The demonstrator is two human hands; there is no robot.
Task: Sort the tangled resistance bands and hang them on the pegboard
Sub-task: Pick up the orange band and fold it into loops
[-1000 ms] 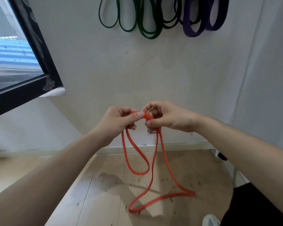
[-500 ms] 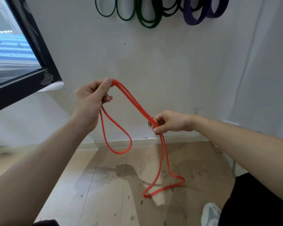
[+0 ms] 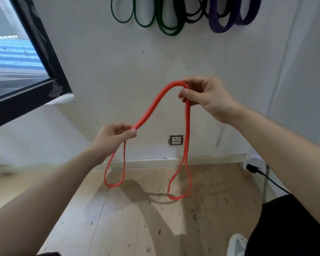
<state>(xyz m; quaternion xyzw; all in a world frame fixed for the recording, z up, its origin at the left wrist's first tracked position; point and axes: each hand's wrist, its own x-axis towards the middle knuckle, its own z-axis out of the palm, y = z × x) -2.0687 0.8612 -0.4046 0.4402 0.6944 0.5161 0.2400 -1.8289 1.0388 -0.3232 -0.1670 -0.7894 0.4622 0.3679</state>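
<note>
An orange resistance band (image 3: 151, 108) is held doubled between both hands in front of a white wall. My left hand (image 3: 112, 138) pinches it low at the centre-left, and a loop hangs down from that grip. My right hand (image 3: 207, 97) pinches it higher at the right, where the band bends over my fingers, and a second, longer loop hangs to just above the floor. Between the hands the two strands run together in a rising arc. Green bands (image 3: 167, 21), black bands (image 3: 194, 17) and purple bands (image 3: 227, 21) hang on the wall at the top; their hooks are out of frame.
A black-framed window (image 3: 44, 58) stands open at the left, jutting into the room. A wall socket (image 3: 176, 140) sits low on the wall. A plug with a black cable (image 3: 266, 177) is at the right. My shoe (image 3: 236, 244) rests on the wooden floor (image 3: 129, 218).
My right hand rose from low to high while my left hand dropped, so the band's slope reversed. The long loop lifted off the floor, and the view tilted slightly downward.
</note>
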